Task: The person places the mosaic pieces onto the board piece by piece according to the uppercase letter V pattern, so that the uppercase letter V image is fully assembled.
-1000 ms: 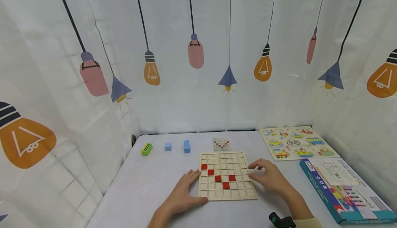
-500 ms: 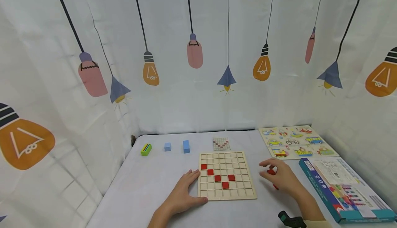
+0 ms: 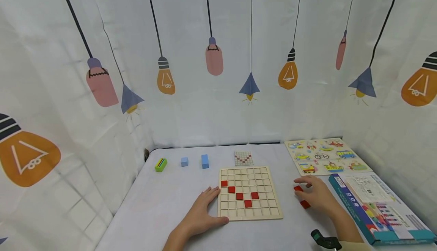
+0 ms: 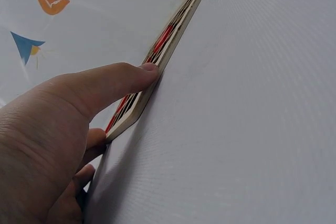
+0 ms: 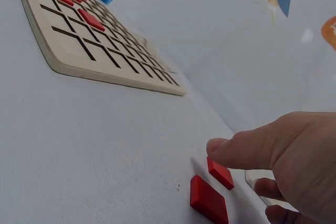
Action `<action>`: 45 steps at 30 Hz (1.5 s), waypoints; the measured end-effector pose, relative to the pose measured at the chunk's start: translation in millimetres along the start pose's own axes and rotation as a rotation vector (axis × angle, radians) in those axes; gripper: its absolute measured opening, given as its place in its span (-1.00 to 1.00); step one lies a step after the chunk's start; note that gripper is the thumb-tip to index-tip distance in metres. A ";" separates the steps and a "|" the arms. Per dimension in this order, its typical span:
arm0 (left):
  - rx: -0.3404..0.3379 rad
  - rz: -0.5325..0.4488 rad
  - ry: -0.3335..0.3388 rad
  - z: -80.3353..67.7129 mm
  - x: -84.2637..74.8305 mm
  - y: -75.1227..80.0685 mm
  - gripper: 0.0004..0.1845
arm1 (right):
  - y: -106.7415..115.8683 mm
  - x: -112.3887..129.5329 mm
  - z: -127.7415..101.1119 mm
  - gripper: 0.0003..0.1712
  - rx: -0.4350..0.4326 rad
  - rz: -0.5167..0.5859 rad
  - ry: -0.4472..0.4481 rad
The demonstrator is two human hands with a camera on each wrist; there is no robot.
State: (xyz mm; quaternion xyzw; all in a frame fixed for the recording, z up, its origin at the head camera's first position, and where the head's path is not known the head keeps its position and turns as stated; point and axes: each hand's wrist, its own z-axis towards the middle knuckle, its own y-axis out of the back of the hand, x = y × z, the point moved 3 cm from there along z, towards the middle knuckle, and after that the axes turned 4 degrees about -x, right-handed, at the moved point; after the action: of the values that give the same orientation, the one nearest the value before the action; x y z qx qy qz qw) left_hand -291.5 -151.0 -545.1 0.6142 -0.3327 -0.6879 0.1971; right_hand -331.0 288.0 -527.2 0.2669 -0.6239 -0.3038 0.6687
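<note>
A wooden grid board [image 3: 263,208] lies mid-table with several red square tiles [image 3: 248,204] set in a partial V. My left hand [image 3: 202,216] rests at its near left corner, fingers along the left side and thumb [image 4: 126,80] touching the near edge. Over on the board's right, my right hand [image 3: 318,196] hovers with thumb and fingers apart around a loose red tile [image 3: 298,188]. A second loose red tile [image 3: 305,204] lies closer to me, under the thumb side. In the right wrist view the thumb [image 5: 244,149] overlaps the farther tile [image 5: 220,174]; contact is unclear.
Behind the board lies a small pattern card [image 3: 244,158]. Two blue blocks [image 3: 205,161] and a green striped block [image 3: 161,164] stand at the back left. A vehicle picture puzzle [image 3: 327,157] and a flat box [image 3: 382,209] occupy the right side.
My right hand has moved right, away from the board's right edge, to the loose red tiles, which now show beside its fingers. The left hand stays at the board's corner.
</note>
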 end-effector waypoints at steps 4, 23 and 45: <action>-0.003 0.004 -0.002 -0.1 0.0 -0.3 0.16 | -0.2 -3.8 -0.2 -0.46 0.012 0.007 -0.014; -0.003 0.001 0.004 -1.0 0.1 -0.3 0.17 | -6.2 -11.8 0.6 -0.64 0.018 -0.018 0.067; -0.008 -0.006 -0.016 -2.1 -0.2 1.1 0.17 | -10.1 -11.2 0.5 -0.70 0.008 -0.043 0.058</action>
State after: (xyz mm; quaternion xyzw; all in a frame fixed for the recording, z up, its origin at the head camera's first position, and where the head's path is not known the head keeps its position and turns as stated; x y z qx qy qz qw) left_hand -289.6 -152.1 -544.3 0.6089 -0.3298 -0.6946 0.1949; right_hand -332.6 289.5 -542.1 0.2917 -0.5994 -0.3080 0.6788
